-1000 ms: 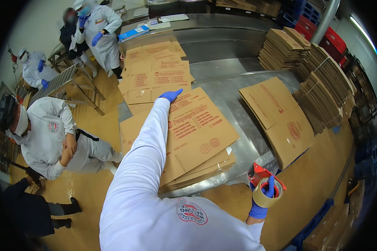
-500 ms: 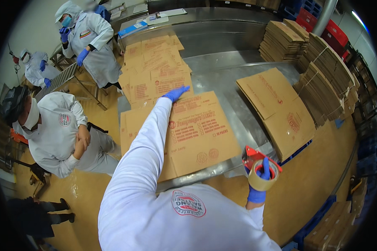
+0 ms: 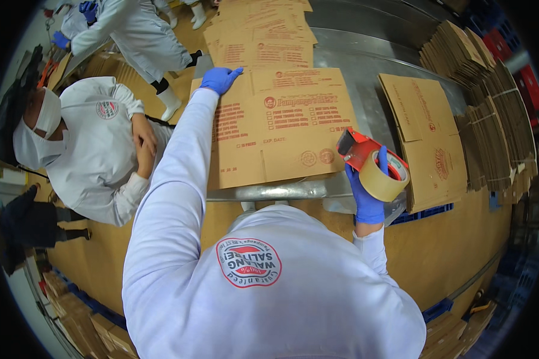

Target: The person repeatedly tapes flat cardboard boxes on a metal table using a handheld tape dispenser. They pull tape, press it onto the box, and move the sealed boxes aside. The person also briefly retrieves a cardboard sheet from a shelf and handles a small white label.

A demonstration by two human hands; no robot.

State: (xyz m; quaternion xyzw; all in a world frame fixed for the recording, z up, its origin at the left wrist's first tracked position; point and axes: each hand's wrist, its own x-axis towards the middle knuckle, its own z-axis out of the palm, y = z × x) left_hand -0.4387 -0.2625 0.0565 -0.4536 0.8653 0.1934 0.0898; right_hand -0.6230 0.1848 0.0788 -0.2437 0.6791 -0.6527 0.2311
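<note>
A flat brown carton (image 3: 281,137) with red print lies on the metal table in front of me. My left hand (image 3: 220,80), in a blue glove, rests on the far left part of the cardboard, its fingers stretched to the right. At the carton's near right corner, my right hand (image 3: 367,200), also blue-gloved, is closed on a red tape dispenser (image 3: 356,148) loaded with a wide roll of tan tape (image 3: 384,185). Part of the right hand's grip is hidden behind the roll.
More flat cartons (image 3: 260,30) overlap farther back on the metal table (image 3: 365,66). To the right stand a carton stack (image 3: 425,131) and strapped bundles (image 3: 497,131). A person with folded arms (image 3: 102,143) is close on my left; another person (image 3: 141,36) stands beyond.
The whole view has shifted, with the table now higher in it. My left hand has slid left along the cardboard's far side. The tape dispenser has come closer to the carton's near right corner.
</note>
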